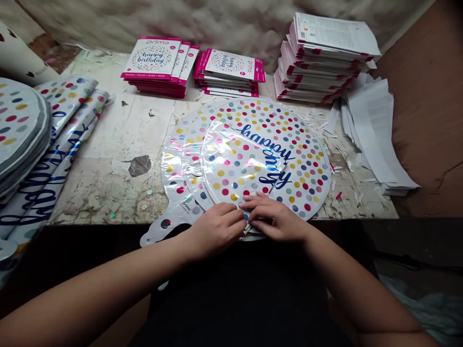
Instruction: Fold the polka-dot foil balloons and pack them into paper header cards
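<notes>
Flat foil balloons (307, 159) with coloured dots and blue lettering lie stacked at the table's front edge. On top, one foil balloon (231, 164) is partly folded over, covering some of the lettering below it. My left hand (219, 229) is closed on the near edge of this folded balloon, fingers curled. Beside it, my right hand (277, 217) pinches the same edge with bent fingers. The two hands almost meet, and a small bit of foil shows between them. A balloon tail (162, 229) sticks out at the lower left.
Pink-edged "happy birthday" packets (154, 60) stand in a pile at the back, with a second packet pile (229, 67) beside them. A taller packet stack (325, 58) rises back right, near white paper strips (376, 130). More dotted balloons (21, 125) lie far left. Paper scraps litter the worn table (104, 178).
</notes>
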`<state>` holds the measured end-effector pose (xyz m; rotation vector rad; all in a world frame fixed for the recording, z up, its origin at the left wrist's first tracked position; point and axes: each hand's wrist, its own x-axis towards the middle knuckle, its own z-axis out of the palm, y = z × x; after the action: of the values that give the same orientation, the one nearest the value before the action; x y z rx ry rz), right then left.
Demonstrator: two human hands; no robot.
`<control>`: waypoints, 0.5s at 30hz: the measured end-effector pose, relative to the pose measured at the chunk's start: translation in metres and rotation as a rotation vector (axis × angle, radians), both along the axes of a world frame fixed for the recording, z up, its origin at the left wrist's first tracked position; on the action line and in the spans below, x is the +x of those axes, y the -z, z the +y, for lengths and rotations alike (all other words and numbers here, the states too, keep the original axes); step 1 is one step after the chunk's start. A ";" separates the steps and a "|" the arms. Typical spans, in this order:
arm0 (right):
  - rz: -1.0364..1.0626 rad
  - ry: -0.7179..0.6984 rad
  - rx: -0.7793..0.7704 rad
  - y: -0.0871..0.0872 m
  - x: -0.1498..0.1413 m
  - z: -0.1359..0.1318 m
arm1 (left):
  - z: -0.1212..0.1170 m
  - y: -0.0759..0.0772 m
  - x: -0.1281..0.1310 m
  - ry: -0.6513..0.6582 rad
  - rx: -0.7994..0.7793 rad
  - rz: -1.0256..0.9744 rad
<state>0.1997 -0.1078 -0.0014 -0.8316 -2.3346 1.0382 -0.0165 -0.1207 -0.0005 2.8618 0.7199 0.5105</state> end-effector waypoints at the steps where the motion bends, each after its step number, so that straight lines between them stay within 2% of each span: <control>1: -0.010 -0.010 0.004 -0.002 0.000 -0.001 | -0.002 0.001 0.002 0.003 -0.010 -0.004; 3: -0.036 -0.008 0.037 -0.002 0.001 -0.002 | -0.004 -0.002 0.003 -0.018 -0.060 -0.050; 6: -0.036 0.078 0.187 0.004 0.001 -0.003 | 0.002 -0.018 0.006 -0.117 -0.178 -0.155; 10: 0.024 0.121 0.316 0.014 0.006 0.003 | 0.033 -0.046 0.007 -0.028 -0.385 -0.110; 12: 0.003 0.098 0.309 0.015 0.009 0.007 | 0.053 -0.051 0.005 -0.027 -0.381 -0.074; 15: -0.068 0.059 0.293 0.016 0.012 0.009 | 0.073 -0.042 0.001 -0.031 -0.251 -0.067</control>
<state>0.2113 -0.0992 -0.0169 -0.8239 -2.4252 0.6311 -0.0155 -0.0478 0.0414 2.5932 0.7599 0.4795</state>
